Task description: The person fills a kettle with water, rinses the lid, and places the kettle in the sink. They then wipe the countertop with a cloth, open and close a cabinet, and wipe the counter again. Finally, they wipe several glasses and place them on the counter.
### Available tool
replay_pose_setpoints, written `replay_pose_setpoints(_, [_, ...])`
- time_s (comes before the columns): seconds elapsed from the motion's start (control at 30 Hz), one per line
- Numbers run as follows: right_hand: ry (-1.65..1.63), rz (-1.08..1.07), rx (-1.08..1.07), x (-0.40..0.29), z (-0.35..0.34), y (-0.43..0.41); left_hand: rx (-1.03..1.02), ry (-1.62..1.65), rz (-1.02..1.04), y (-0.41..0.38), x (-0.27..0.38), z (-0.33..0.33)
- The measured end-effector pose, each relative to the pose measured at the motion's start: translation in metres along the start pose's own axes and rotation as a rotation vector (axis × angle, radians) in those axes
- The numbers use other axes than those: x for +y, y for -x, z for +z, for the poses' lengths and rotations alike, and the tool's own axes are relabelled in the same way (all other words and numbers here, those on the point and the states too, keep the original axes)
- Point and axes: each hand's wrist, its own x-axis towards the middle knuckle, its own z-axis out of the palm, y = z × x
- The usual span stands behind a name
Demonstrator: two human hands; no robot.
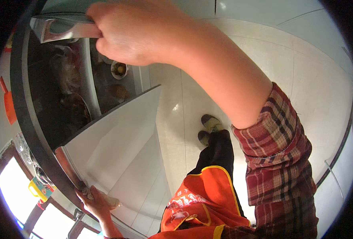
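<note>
At the top, my right hand (128,33) is closed around a shiny brownish strip (83,30), seemingly the upper edge of a cabinet door. Low on the left, my left hand (94,203) grips a pale crumpled item (112,201), perhaps a cloth or a bag, beside the end of an open white cabinet door (113,128). Between my hands the dark cabinet interior is exposed. Inside, a small bowl (119,70) holds something yellowish, and a clear plastic bag (66,68) sits deeper in. Shadow hides much of the contents.
A black countertop edge (21,98) curves along the left. An orange-red item (9,104) and a yellow-handled container (40,189) are beyond it, near windows. Pale floor tiles (176,104) lie around my shoes (210,122). My red apron (200,203) hangs in front.
</note>
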Motion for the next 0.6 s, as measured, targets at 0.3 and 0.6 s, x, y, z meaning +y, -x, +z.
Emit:
replay_pose_setpoints(0.3, [-0.044,-0.042,0.101,0.002,0.014,-0.004,-0.06,0.151,-0.078,-0.008,0.013,-0.003])
replay_pose_setpoints(0.6, [-0.079,0.044,0.105,-0.066,0.054,0.005,-0.107,0.311,-0.041,-0.009,-0.006,-0.006])
